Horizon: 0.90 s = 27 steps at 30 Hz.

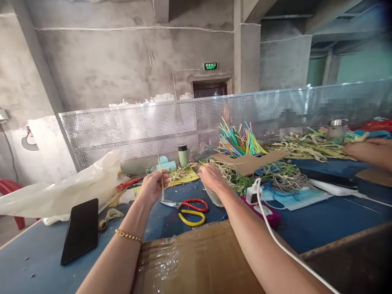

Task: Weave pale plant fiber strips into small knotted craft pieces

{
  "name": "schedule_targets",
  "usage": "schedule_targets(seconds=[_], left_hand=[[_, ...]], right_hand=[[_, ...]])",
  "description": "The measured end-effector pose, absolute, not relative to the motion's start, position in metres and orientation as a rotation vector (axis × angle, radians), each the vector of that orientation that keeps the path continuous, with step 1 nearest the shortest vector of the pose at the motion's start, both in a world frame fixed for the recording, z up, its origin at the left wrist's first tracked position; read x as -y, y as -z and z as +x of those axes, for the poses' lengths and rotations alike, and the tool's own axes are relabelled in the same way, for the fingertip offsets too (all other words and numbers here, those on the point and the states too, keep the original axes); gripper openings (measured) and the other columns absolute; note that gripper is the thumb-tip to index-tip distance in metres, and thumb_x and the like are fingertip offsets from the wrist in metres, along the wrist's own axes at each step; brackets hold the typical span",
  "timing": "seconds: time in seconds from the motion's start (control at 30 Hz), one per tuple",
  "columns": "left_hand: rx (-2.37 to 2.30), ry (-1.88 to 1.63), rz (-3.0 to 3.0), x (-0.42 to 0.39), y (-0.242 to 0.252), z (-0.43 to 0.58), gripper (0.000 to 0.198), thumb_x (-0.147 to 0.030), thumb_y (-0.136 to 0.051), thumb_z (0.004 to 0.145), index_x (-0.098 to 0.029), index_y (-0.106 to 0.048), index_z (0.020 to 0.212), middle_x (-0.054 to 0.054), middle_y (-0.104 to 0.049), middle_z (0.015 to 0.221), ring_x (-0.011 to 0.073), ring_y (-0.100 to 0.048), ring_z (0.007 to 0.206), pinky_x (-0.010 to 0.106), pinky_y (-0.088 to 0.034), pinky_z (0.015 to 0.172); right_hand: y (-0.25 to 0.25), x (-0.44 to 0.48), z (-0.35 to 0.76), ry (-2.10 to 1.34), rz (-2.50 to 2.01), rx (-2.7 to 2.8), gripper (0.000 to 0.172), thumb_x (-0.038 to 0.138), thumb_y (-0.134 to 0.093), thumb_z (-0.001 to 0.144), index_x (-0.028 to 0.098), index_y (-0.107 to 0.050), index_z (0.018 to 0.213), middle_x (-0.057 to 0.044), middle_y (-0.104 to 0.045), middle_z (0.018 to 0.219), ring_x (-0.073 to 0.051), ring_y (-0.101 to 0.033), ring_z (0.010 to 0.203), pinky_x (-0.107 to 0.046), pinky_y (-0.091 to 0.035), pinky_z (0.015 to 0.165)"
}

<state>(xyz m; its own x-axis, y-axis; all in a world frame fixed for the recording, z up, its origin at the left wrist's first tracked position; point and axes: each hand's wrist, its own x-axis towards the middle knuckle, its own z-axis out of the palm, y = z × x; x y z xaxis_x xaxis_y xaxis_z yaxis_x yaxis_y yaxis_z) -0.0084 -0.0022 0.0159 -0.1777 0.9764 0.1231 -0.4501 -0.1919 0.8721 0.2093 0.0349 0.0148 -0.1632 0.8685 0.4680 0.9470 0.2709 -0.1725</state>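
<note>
Upright between the fingers of my left hand [155,185] is a thin pale-green strip [162,188]. My right hand [211,175] reaches over the pile of pale strips [225,171]; its fingertips are bent down and what they touch is too small to make out. Scissors with one red and one yellow handle [192,211] lie on the blue table [165,228] between my forearms, blades pointing left. Behind my hands, loose pale scraps [180,174] lie on a yellow sheet [191,176].
A cardboard sheet [196,261] lies nearest me. A black tablet [80,230] is at left, a green bottle [183,156] at the back. Colourful stems [239,141], a white charger [253,192] with cable and a blue mask [301,199] stand right. Another person's arm [372,152] is far right.
</note>
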Motion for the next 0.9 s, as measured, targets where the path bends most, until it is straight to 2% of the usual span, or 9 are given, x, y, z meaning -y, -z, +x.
schedule_targets(seconds=[0.07, 0.13, 0.23, 0.33, 0.4, 0.57, 0.73, 0.83, 0.9], left_hand=[[-0.819, -1.636, 0.921, 0.007, -0.018, 0.0, 0.012, -0.003, -0.058, 0.073, -0.009, -0.06, 0.083, 0.011, -0.07, 0.069, 0.0168, -0.067, 0.059, 0.028, -0.056, 0.06], [-0.776, -1.702, 1.014, 0.013, -0.021, 0.009, 0.008, -0.005, -0.059, 0.076, -0.01, -0.059, 0.083, 0.015, -0.073, 0.079, 0.0203, -0.071, 0.07, 0.032, -0.057, 0.07], [-0.849, -1.898, 1.164, 0.02, -0.023, 0.019, 0.008, -0.007, -0.057, 0.078, -0.012, -0.058, 0.084, 0.012, -0.074, 0.082, 0.0215, -0.073, 0.076, 0.035, -0.057, 0.076], [-0.915, -1.973, 1.174, 0.023, -0.025, 0.022, 0.006, -0.009, -0.055, 0.079, -0.014, -0.056, 0.083, 0.012, -0.074, 0.083, 0.0227, -0.073, 0.077, 0.037, -0.057, 0.075], [-0.881, -1.951, 1.141, 0.023, -0.026, 0.019, 0.005, -0.01, -0.055, 0.08, -0.014, -0.056, 0.083, 0.013, -0.074, 0.084, 0.0236, -0.073, 0.078, 0.037, -0.057, 0.075], [-0.737, -1.891, 0.905, 0.02, -0.029, 0.01, 0.009, -0.006, -0.055, 0.076, -0.012, -0.056, 0.082, 0.012, -0.073, 0.074, 0.0243, -0.073, 0.078, 0.038, -0.057, 0.079], [-0.758, -1.874, 0.694, 0.014, -0.028, 0.007, 0.011, -0.004, -0.05, 0.075, -0.012, -0.056, 0.078, 0.006, -0.066, 0.057, 0.0218, -0.073, 0.071, 0.033, -0.057, 0.075], [-0.832, -1.822, 0.673, 0.006, -0.023, -0.005, 0.008, -0.007, -0.05, 0.078, -0.012, -0.056, 0.081, 0.009, -0.068, 0.062, 0.0222, -0.072, 0.067, 0.033, -0.056, 0.069], [-0.963, -1.853, 0.714, 0.0, -0.02, -0.017, 0.008, -0.01, -0.053, 0.078, -0.013, -0.055, 0.085, 0.012, -0.071, 0.075, 0.022, -0.071, 0.07, 0.033, -0.054, 0.067]], right_hand=[[-0.019, -0.024, 0.194, 0.005, -1.283, 2.103, 0.027, 0.023, -0.048, 0.094, 0.014, -0.072, 0.087, -0.013, -0.074, 0.093, -0.02, -0.068, 0.088, -0.028, -0.047, 0.077], [-0.022, -0.013, 0.18, -0.386, -1.024, 2.156, 0.028, 0.028, -0.05, 0.094, 0.014, -0.068, 0.079, -0.008, -0.072, 0.076, -0.014, -0.067, 0.066, -0.024, -0.047, 0.062], [-0.021, -0.003, 0.164, -0.771, -0.827, 2.131, 0.022, 0.034, -0.062, 0.089, 0.014, -0.065, 0.082, -0.004, -0.07, 0.071, -0.012, -0.064, 0.055, -0.021, -0.046, 0.051], [-0.016, -0.004, 0.159, -0.729, -0.908, 2.047, 0.012, 0.021, -0.071, 0.08, 0.014, -0.062, 0.077, -0.001, -0.066, 0.062, -0.01, -0.059, 0.047, -0.02, -0.043, 0.046], [-0.015, -0.007, 0.159, -0.703, -0.9, 2.028, 0.012, 0.016, -0.067, 0.081, 0.014, -0.06, 0.071, 0.0, -0.064, 0.058, -0.009, -0.058, 0.047, -0.019, -0.043, 0.046], [-0.024, -0.003, 0.163, -0.855, -0.744, 1.984, 0.013, 0.017, -0.057, 0.086, 0.014, -0.06, 0.073, 0.001, -0.061, 0.055, -0.011, -0.058, 0.048, -0.021, -0.045, 0.048], [-0.029, 0.004, 0.164, -0.758, -0.673, 2.088, 0.015, 0.02, -0.057, 0.085, 0.015, -0.06, 0.072, 0.002, -0.06, 0.051, -0.011, -0.057, 0.05, -0.022, -0.046, 0.054], [-0.026, -0.001, 0.168, -0.648, -0.739, 2.161, 0.014, 0.02, -0.056, 0.085, 0.015, -0.061, 0.073, 0.002, -0.059, 0.05, -0.011, -0.056, 0.048, -0.022, -0.043, 0.053], [-0.023, -0.006, 0.172, -0.532, -0.859, 2.237, 0.014, 0.016, -0.056, 0.083, 0.015, -0.062, 0.07, 0.002, -0.058, 0.05, -0.011, -0.057, 0.047, -0.021, -0.041, 0.054]])
